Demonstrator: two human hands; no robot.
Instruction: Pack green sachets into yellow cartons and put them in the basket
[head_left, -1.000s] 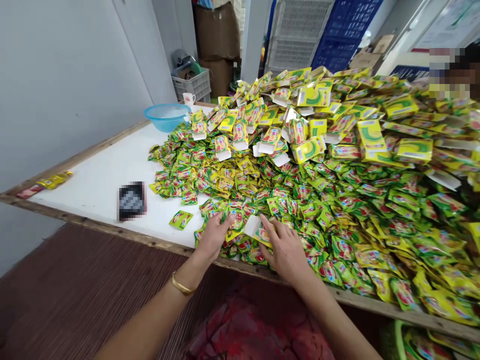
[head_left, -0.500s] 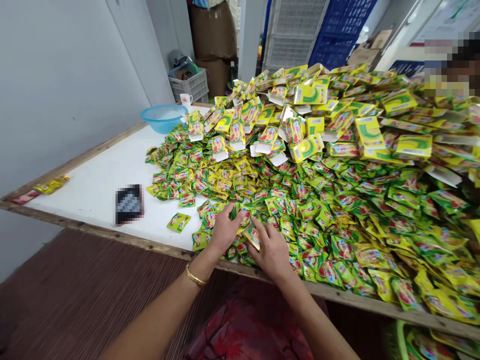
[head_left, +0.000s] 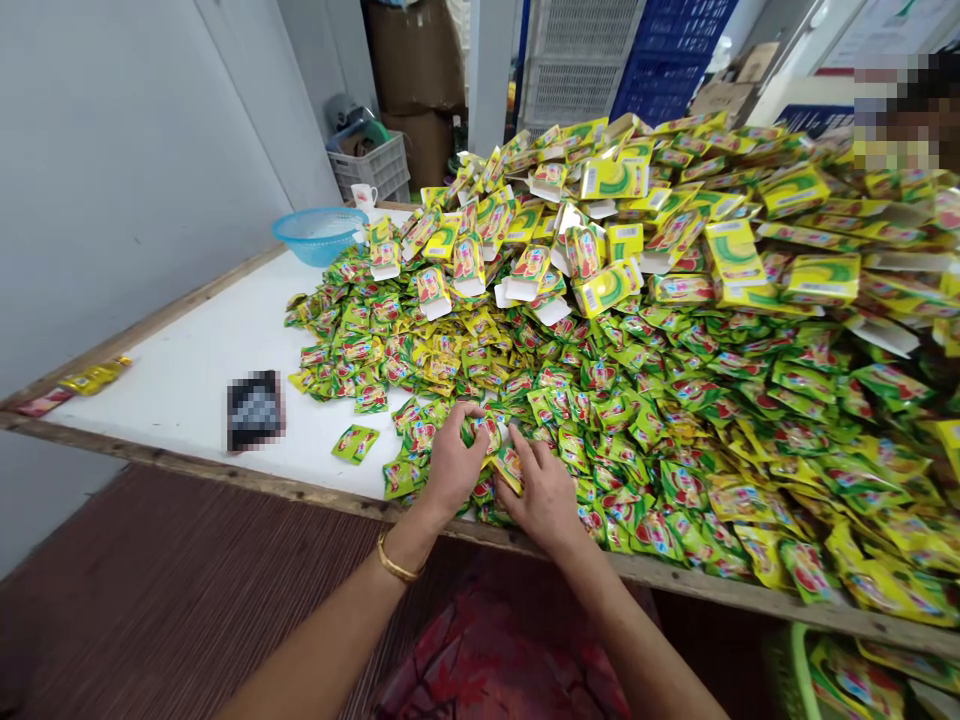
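Observation:
My left hand (head_left: 456,457), with a gold bangle at the wrist, has its thumb and fingers curled round a small green packet (head_left: 480,430). Close beside it, my right hand (head_left: 541,490) is closed on a small yellow box (head_left: 508,466), whose white open flap points up toward the left hand's packet. Both hands are near the table's front edge, over a spread of green packets (head_left: 660,480). One green packet (head_left: 355,444) lies apart on the white tabletop to the left.
Yellow boxes (head_left: 615,180) are heaped behind the packets. A blue basket (head_left: 319,237), a white cup (head_left: 364,196) and a blurred dark object (head_left: 255,410) are on the left. A green basket (head_left: 802,670) stands below the edge. A person (head_left: 919,115) is at the far right.
My left fingers have curled more around the green packet, lifting it toward the box's flap. My right hand keeps its hold on the box. The view has shifted slightly.

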